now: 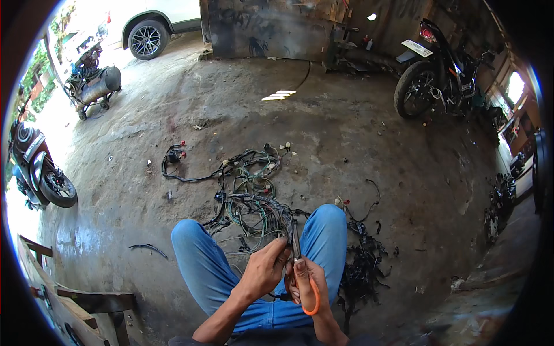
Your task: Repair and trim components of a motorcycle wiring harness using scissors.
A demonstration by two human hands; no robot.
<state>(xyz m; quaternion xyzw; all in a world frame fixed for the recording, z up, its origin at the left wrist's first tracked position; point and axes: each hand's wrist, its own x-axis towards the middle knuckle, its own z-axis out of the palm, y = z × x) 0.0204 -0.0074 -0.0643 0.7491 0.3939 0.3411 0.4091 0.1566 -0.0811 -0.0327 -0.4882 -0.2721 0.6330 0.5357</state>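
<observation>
A tangled wiring harness (259, 203) of black, green and grey wires lies on the floor in front of me, its near end rising between my knees. My left hand (261, 270) pinches the bundle at this near end, fingers pressed together. In my right hand (310, 278) is a pair of scissors with orange handles (315, 299). Their narrow blades point away from me, right alongside the wires. Whether the blades touch a wire is too small to tell. Both hands are close together above my lap, and the fingertips partly hide the wire between them.
Black scraps of tape or sheathing (365, 256) are heaped by my right knee. One short wire piece (148, 249) lies at the left. Motorcycles (444, 75) stand at the far right and left, with an air compressor (98, 86) and a white car (173, 22) farther back. A wooden bench (98, 301) is near left.
</observation>
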